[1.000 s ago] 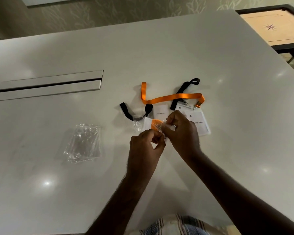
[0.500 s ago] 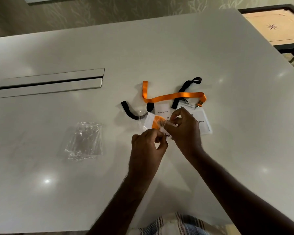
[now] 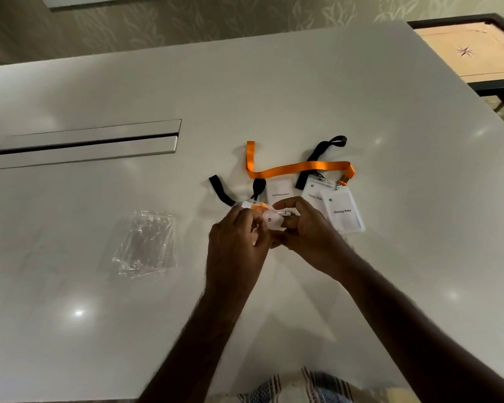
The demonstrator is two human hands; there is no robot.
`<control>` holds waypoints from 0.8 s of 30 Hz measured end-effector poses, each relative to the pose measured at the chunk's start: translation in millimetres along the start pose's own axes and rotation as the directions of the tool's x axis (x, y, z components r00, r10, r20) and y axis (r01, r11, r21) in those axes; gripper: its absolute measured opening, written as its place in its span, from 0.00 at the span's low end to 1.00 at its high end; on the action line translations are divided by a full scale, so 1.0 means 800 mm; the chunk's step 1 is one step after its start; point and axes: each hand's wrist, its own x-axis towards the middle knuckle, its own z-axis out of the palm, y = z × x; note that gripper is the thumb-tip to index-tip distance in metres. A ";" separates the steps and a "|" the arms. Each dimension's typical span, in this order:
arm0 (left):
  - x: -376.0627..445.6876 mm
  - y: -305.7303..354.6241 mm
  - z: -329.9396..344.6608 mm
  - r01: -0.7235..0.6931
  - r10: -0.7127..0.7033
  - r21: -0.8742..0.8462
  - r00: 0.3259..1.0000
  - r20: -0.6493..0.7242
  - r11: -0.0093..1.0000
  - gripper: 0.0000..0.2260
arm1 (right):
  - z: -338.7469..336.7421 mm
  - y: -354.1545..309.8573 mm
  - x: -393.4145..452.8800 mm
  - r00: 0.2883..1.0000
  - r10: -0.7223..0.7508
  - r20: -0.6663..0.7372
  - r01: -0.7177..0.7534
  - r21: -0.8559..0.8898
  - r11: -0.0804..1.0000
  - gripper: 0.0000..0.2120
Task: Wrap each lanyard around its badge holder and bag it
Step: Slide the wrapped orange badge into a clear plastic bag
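Note:
Both hands meet over the table's middle around a clear bag holding a badge wrapped in an orange lanyard (image 3: 269, 221). My left hand (image 3: 236, 242) pinches its left side; my right hand (image 3: 306, 234) pinches the right end, where a metal clip shows. Behind them lie three loose badge holders: one face up with upside-down print (image 3: 278, 191), one labelled Tony (image 3: 314, 189), one labelled Skinny Pete (image 3: 344, 213). A long orange lanyard (image 3: 297, 168) and two black lanyards (image 3: 322, 157) (image 3: 221, 191) trail from them.
A pile of clear plastic bags (image 3: 146, 242) lies to the left of my hands. A long slot with a raised lid (image 3: 88, 142) runs across the white table (image 3: 390, 126) at the far left. A wooden game board (image 3: 472, 53) stands beyond the right corner.
The bagged badge has shifted slightly in my fingers; my left hand has closed in over its left side. The loose badges and lanyards have not moved.

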 end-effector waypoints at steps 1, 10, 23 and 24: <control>0.001 0.000 -0.001 -0.021 0.021 0.004 1.000 0.009 1.000 0.07 | 0.000 0.001 0.000 1.000 0.008 -0.011 -0.008 0.017 1.000 0.20; -0.005 0.002 -0.005 -0.128 0.126 0.060 0.992 0.031 0.990 0.06 | 0.013 0.007 0.002 0.990 -0.029 -0.140 0.001 -0.198 0.980 0.21; -0.012 -0.010 -0.001 -0.203 0.198 0.080 0.977 0.076 0.976 0.06 | 0.013 0.011 0.004 0.974 0.006 -0.227 -0.045 -0.170 0.984 0.10; -0.014 -0.011 0.000 -0.220 0.213 0.077 0.972 0.095 0.972 0.07 | 0.013 0.013 0.004 0.970 -0.004 -0.243 -0.044 -0.190 0.981 0.09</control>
